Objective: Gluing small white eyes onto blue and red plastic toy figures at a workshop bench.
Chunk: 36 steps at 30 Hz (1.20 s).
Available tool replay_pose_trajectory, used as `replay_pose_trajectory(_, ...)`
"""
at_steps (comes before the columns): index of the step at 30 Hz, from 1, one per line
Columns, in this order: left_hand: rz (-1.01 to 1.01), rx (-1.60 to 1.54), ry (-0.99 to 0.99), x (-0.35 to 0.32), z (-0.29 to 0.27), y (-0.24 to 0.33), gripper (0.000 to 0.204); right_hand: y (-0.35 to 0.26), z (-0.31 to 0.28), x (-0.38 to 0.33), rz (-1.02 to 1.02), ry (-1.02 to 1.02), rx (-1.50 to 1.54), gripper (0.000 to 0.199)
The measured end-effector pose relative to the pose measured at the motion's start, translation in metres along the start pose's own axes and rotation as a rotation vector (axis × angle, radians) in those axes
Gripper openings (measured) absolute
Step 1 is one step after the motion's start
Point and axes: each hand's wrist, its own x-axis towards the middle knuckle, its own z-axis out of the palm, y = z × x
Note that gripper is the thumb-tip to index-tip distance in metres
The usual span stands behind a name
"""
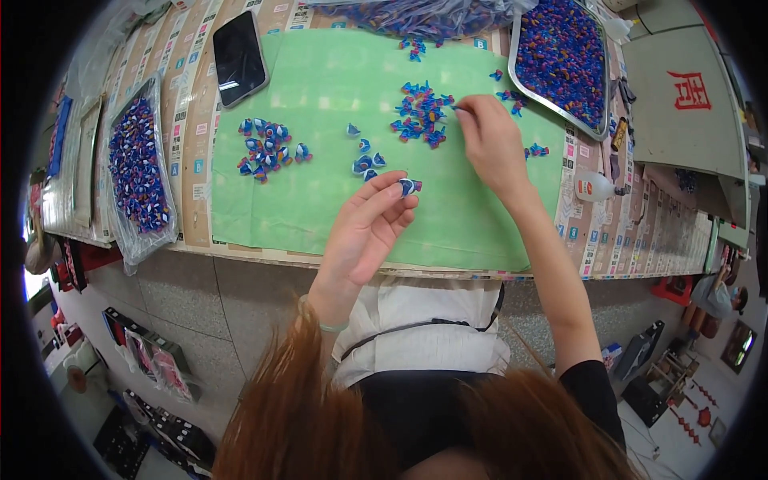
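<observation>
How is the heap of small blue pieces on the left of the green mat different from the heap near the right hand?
The left heap is compact and lies untouched, far from both hands; the middle heap is looser, with pieces strewn around it, and the right hand reaches into its edge. The left heap's pieces show white parts; the middle heap shows more red. Both lie on the green mat and hold small blue pieces.
</observation>
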Motion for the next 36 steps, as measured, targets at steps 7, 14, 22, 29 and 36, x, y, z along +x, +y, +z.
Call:
replay_pose_trajectory(7, 0.022, 0.07, -0.002, 0.003, 0.006, -0.01, 0.021, -0.045, -0.047, -0.044, 0.788, -0.185, 1.327, 0.011)
replay_pose_trajectory(14, 0.192, 0.295, -0.032, 0.001, 0.022, -0.023, 0.018, -0.065, -0.054, -0.06, 0.867, -0.173, 1.346, 0.013)
replay_pose_trajectory(22, 0.302, 0.496, -0.034, -0.004, 0.025, -0.025, 0.015, -0.062, -0.056, -0.062, 0.897, -0.22, 1.489, 0.008)
replay_pose_trajectory(29, 0.347, 0.617, -0.049, -0.008, 0.028, -0.024, 0.015, -0.069, -0.054, -0.065, 0.825, -0.077, 1.296, 0.007)
replay_pose_trajectory(36, 0.521, 0.773, -0.061, -0.009, 0.028, -0.023, 0.014, -0.066, -0.051, -0.069, 0.801, -0.117, 1.302, 0.004)
